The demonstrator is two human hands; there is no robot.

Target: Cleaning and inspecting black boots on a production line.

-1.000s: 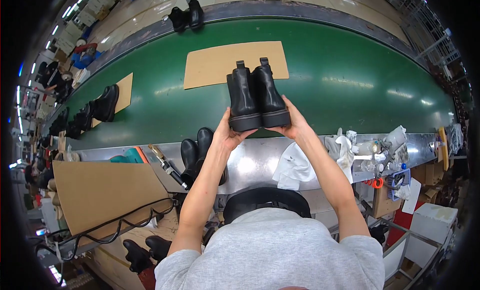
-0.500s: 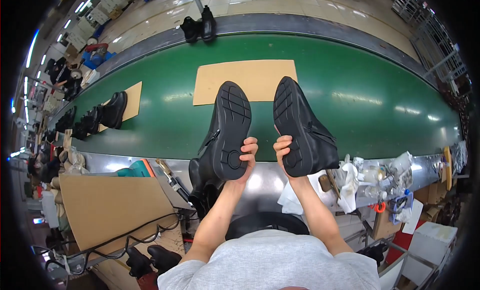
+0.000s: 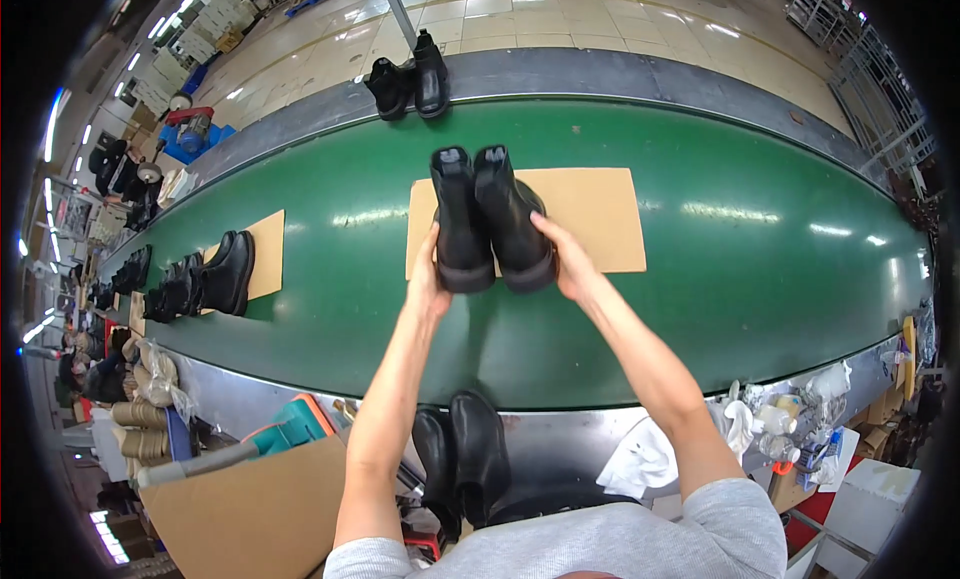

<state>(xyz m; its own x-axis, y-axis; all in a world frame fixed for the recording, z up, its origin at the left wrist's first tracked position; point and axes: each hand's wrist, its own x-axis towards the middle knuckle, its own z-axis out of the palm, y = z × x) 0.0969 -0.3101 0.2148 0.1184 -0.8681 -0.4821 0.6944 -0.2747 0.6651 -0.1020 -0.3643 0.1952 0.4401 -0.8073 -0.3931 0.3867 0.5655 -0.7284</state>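
**Asker:** What has changed since half a second ago?

**Describer:** Both black ankle boots (image 3: pixel 490 219), which were tipped back with their soles facing the camera, are now turned upright and pressed side by side, heels toward the viewer. They have moved forward, over the cardboard sheet (image 3: pixel 600 219) at the centre of the frame.

**Asker:** How are they held?

**Describer:** One hand on each outer side. The left hand (image 3: pixel 428 275) presses against the left boot's heel, and the right hand (image 3: pixel 565 259) against the right boot's heel. The fingers of both hands are wrapped around the boots, squeezing the pair together. I cannot tell whether the soles touch the cardboard.

**Asker:** What surrounds them?

**Describer:** A wide green conveyor belt (image 3: pixel 760 279) carries the cardboard across the middle of the frame. At centre left, another pair of black boots (image 3: pixel 225 274) stands on a second cardboard sheet (image 3: pixel 262 254). At the top centre, a further pair (image 3: pixel 412 79) stands on the grey far edge. At the bottom centre, two more boots (image 3: pixel 465 459) stand on the metal bench (image 3: pixel 560 444) between the arms.
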